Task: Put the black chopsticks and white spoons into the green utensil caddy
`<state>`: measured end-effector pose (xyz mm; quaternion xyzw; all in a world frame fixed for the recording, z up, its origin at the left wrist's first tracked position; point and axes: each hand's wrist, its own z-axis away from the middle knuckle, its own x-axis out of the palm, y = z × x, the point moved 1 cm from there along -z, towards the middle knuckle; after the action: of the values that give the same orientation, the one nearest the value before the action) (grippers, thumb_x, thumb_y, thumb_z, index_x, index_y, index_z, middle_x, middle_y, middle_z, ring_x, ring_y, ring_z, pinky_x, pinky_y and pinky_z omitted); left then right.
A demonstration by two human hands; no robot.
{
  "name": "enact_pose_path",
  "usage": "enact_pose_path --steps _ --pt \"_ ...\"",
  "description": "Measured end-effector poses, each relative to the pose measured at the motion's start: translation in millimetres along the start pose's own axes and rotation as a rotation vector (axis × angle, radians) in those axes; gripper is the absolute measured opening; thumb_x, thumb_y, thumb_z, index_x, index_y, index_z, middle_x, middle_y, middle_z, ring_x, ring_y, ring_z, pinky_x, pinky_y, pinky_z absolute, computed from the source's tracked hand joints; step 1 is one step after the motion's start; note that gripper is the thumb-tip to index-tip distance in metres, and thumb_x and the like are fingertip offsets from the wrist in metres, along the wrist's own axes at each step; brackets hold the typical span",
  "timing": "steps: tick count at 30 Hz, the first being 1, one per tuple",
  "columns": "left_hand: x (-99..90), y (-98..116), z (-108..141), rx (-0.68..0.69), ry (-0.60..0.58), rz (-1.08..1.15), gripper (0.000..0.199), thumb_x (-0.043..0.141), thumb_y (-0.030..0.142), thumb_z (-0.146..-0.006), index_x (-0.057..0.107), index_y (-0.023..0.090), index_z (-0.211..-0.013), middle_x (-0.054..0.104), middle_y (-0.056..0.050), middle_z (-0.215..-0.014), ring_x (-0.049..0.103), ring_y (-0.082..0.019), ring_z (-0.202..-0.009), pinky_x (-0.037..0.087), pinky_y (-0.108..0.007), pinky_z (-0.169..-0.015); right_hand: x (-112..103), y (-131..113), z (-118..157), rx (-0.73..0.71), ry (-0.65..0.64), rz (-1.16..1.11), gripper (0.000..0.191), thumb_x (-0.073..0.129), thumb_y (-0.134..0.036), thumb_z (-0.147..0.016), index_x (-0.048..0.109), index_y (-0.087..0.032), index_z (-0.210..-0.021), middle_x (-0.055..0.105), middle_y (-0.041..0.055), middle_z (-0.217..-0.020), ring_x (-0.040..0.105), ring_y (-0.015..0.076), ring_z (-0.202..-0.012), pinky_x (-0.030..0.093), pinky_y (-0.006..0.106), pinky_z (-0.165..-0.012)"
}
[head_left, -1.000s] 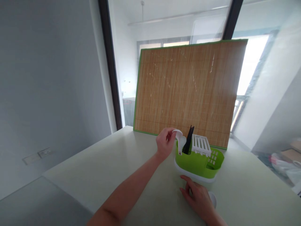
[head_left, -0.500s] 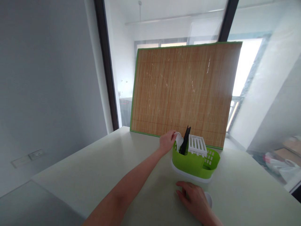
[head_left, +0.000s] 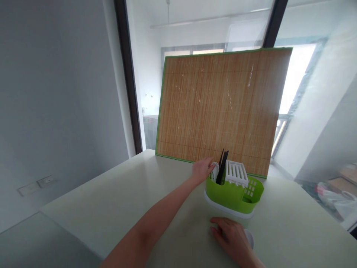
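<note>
The white spoon (head_left: 215,172) has dropped lower over the last second: it was held up above the left end of the green basket (head_left: 230,194), and now it sits down in that end, beside the black chopsticks (head_left: 222,169). Its placing looks nearly finished. The left hand (head_left: 202,171) is right at the spoon's top, but whether its fingers grip or merely touch it, I cannot tell. The right hand (head_left: 230,236) rests on the counter (head_left: 125,201), fingers loosely parted and holding nothing, partly covering a white object (head_left: 250,238).
</note>
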<state>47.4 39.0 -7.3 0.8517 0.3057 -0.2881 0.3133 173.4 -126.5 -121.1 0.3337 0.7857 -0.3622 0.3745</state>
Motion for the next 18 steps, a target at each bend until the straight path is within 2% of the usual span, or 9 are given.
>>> enact_pose_path --steps 3,6,9,12,15,18 --pt "-10.0 8.2 20.5 -0.024 0.139 0.117 0.032 0.046 0.037 -0.086 0.054 0.023 -0.113 0.063 0.001 -0.083 0.056 -0.011 -0.074 0.039 -0.021 -0.067 -3.7 -0.6 2.0 -0.066 0.127 -0.048 0.016 0.046 -0.024 -0.087 0.061 -0.022 -0.089 0.060 -0.0015 -0.066 0.056 0.0131 -0.058 0.040 0.024 -0.058" --pt "-8.3 18.2 59.7 -0.049 0.131 0.241 0.027 0.041 0.035 -0.088 0.058 0.020 -0.103 0.063 0.001 -0.076 0.053 -0.009 -0.064 0.038 -0.020 -0.062 -11.0 1.6 6.4 -0.084 0.330 -0.090 0.012 0.049 -0.023 -0.086 0.059 -0.020 -0.082 0.054 -0.0020 -0.060 0.052 0.0118 -0.055 0.037 0.024 -0.056" --pt "6.1 31.2 101.8 -0.021 -0.049 0.316 0.023 0.043 0.033 -0.087 0.060 0.021 -0.096 0.064 0.002 -0.074 0.053 -0.009 -0.061 0.039 -0.020 -0.061 -19.2 8.2 10.5 0.014 0.486 -0.122 0.013 0.051 -0.026 -0.086 0.057 -0.019 -0.077 0.054 -0.0022 -0.060 0.049 0.0110 -0.053 0.037 0.023 -0.055" --pt "24.4 47.5 127.8 0.036 -0.294 0.338 0.024 0.049 0.038 -0.083 0.062 0.024 -0.098 0.066 0.002 -0.077 0.057 -0.011 -0.064 0.040 -0.022 -0.062 -26.7 17.8 12.3 0.224 0.613 -0.131 0.022 0.051 -0.036 -0.086 0.057 -0.019 -0.074 0.055 -0.0028 -0.058 0.046 0.0107 -0.049 0.036 0.022 -0.052" --pt "41.3 64.4 134.5 0.062 -0.460 0.317 0.034 0.053 0.047 -0.077 0.063 0.027 -0.103 0.068 0.001 -0.076 0.061 -0.017 -0.069 0.042 -0.027 -0.062 -31.6 26.4 12.4 0.395 0.669 -0.143 0.030 0.048 -0.045 -0.085 0.058 -0.019 -0.075 0.059 -0.0018 -0.060 0.049 0.0125 -0.052 0.038 0.022 -0.053" --pt "57.8 77.0 132.8 0.076 -0.550 0.260 0.039 0.058 0.051 -0.071 0.064 0.029 -0.102 0.068 -0.001 -0.071 0.063 -0.022 -0.068 0.042 -0.032 -0.058 -33.4 32.5 12.3 0.485 0.678 -0.181 0.035 0.046 -0.050 -0.085 0.059 -0.019 -0.076 0.062 -0.0002 -0.063 0.055 0.0152 -0.057 0.040 0.022 -0.056"
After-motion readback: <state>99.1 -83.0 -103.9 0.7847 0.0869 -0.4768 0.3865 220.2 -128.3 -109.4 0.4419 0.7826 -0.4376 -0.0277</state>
